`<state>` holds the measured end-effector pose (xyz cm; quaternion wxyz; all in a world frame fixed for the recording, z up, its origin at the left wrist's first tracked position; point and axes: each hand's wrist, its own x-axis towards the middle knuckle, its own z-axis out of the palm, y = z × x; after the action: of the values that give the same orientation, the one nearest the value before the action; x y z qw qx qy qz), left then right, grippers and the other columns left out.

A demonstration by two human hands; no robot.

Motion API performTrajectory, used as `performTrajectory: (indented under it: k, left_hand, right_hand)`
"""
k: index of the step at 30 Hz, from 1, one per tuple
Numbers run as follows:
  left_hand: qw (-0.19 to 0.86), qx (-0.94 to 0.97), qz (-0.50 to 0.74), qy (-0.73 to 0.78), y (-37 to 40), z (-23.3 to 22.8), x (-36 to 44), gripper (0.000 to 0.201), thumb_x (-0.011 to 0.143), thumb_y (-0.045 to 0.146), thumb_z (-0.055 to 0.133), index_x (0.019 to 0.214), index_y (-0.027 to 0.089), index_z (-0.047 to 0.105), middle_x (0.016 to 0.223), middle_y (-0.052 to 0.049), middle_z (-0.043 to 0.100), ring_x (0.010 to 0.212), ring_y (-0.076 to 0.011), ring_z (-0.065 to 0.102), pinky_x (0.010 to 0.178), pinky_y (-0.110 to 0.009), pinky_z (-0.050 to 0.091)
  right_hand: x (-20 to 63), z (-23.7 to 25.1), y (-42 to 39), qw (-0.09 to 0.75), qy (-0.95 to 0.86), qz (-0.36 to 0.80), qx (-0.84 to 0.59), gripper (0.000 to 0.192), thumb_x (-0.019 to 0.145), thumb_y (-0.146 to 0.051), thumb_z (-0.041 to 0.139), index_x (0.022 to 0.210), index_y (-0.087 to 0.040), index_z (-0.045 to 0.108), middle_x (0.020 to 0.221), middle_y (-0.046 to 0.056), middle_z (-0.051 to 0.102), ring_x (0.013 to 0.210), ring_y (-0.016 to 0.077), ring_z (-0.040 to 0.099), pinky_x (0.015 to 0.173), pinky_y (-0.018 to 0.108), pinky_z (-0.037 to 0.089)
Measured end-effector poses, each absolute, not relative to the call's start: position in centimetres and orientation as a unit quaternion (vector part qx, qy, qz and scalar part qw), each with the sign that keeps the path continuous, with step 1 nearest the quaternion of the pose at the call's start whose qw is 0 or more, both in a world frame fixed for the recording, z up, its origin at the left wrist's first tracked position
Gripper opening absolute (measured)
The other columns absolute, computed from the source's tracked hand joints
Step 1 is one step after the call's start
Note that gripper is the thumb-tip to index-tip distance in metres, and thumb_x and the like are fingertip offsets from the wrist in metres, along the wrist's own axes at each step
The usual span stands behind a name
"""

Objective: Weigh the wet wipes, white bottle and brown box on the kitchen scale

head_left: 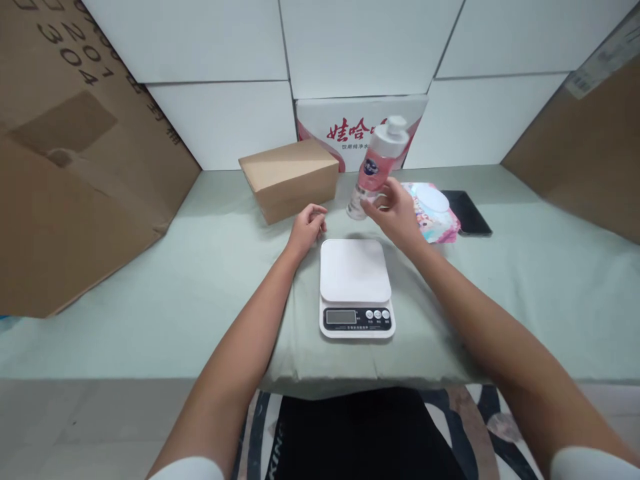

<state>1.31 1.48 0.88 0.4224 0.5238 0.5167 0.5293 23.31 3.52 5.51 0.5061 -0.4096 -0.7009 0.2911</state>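
Note:
My right hand (396,210) is closed around the lower part of a bottle (376,167) with a white cap and a pink label. The bottle is tilted, its top leaning right, and appears lifted above the table beyond the scale. My left hand (307,230) rests on the cloth with loosely curled fingers and nothing visible in them. It lies just left of the far edge of a white digital kitchen scale (355,270), close to a brown cardboard box (295,180). Nothing sits on the scale's platform, and its display looks blank.
Right of the bottle lies a colourful soft pack (435,223) with a white lid, beside a black tray-like object (467,212). A white carton with red lettering (320,123) stands against the back panels. Large cardboard sheets flank the green-clothed table (200,320) left (75,220) and right (590,147).

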Motion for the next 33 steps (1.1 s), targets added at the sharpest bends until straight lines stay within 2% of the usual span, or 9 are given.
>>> performTrajectory:
  k: [6,10,14,16,18,21,26,30,33]
  left_hand:
    - [0.411,0.532,0.525,0.522,1.7,0.7,1.4,0.012,0.082,0.022,0.056,0.094,0.021,0.060,0.057,0.005,0.057,0.047,-0.0094,0.042,0.049,-0.022,0.031]
    - [0.401,0.533,0.534,0.519,1.6,0.6,1.4,0.009,0.084,0.022,0.058,0.093,0.021,0.061,0.057,0.006,0.055,0.048,-0.0095,0.042,0.051,-0.023,0.031]
    - [0.400,0.531,0.534,0.522,1.6,0.6,1.3,0.008,0.084,0.022,0.059,0.092,0.021,0.061,0.056,0.006,0.052,0.049,-0.0096,0.042,0.053,-0.024,0.031]
    - [0.405,0.529,0.533,0.522,1.6,0.6,1.3,0.010,0.083,0.020,0.058,0.092,0.021,0.061,0.056,0.006,0.053,0.049,-0.0101,0.041,0.054,-0.023,0.031]
    - [0.404,0.529,0.537,0.518,1.6,0.7,1.2,0.011,0.083,0.019,0.056,0.092,0.021,0.061,0.055,0.006,0.052,0.050,-0.0107,0.042,0.055,-0.024,0.032]
    - [0.396,0.532,0.548,0.510,1.4,0.9,1.3,0.011,0.083,0.017,0.056,0.091,0.020,0.061,0.053,0.006,0.048,0.052,-0.0113,0.042,0.058,-0.024,0.034]
    - [0.391,0.531,0.543,0.520,1.3,1.0,1.3,0.007,0.084,0.017,0.056,0.089,0.020,0.061,0.054,0.007,0.042,0.051,-0.0105,0.036,0.055,-0.025,0.026]
    - [0.392,0.535,0.540,0.519,1.5,0.7,1.3,0.003,0.085,0.019,0.058,0.086,0.020,0.061,0.056,0.006,0.039,0.052,-0.0103,0.034,0.055,-0.025,0.023]
    - [0.387,0.538,0.541,0.517,1.5,0.6,1.2,0.002,0.086,0.020,0.059,0.085,0.020,0.060,0.057,0.006,0.037,0.053,-0.0103,0.033,0.055,-0.026,0.022]
  right_hand:
    - [25.2,5.3,-5.0,0.435,-0.757,0.368,-0.319,0.034,0.081,-0.041,0.081,0.107,-0.025,0.065,0.077,-0.001,0.062,0.057,0.0117,0.051,0.048,0.026,0.045]
    - [24.5,4.3,-6.3,0.414,-0.776,0.355,-0.316,0.031,0.078,-0.032,0.080,0.104,-0.024,0.065,0.074,-0.002,0.058,0.056,0.0105,0.048,0.046,0.025,0.042]
    - [24.0,3.8,-6.5,0.421,-0.760,0.379,-0.318,0.036,0.081,-0.040,0.078,0.111,-0.025,0.064,0.070,-0.003,0.051,0.055,0.0117,0.044,0.046,0.026,0.039]
    - [24.3,3.3,-6.4,0.445,-0.743,0.389,-0.315,0.044,0.085,-0.049,0.074,0.121,-0.027,0.062,0.075,-0.001,0.055,0.056,0.0126,0.044,0.049,0.029,0.040]
    - [24.9,2.8,-6.2,0.501,-0.717,0.372,-0.312,0.052,0.085,-0.057,0.069,0.129,-0.031,0.059,0.095,0.003,0.063,0.058,0.0126,0.044,0.052,0.032,0.042]
    - [26.0,2.5,-5.5,0.590,-0.662,0.322,-0.331,0.051,0.084,-0.057,0.065,0.129,-0.034,0.057,0.119,0.006,0.062,0.057,0.0108,0.040,0.054,0.034,0.042]
    - [26.7,2.5,-4.5,0.652,-0.586,0.311,-0.366,0.027,0.078,-0.032,0.060,0.105,-0.030,0.056,0.097,0.002,0.052,0.055,0.0098,0.037,0.054,0.032,0.036]
    - [26.4,2.3,-4.3,0.641,-0.564,0.330,-0.403,0.023,0.073,-0.025,0.059,0.093,-0.028,0.048,0.078,-0.002,0.042,0.056,0.0115,0.035,0.052,0.029,0.031]
    - [26.2,2.3,-4.3,0.639,-0.561,0.332,-0.409,0.023,0.071,-0.021,0.057,0.090,-0.028,0.045,0.074,-0.003,0.039,0.056,0.0117,0.034,0.052,0.029,0.031]
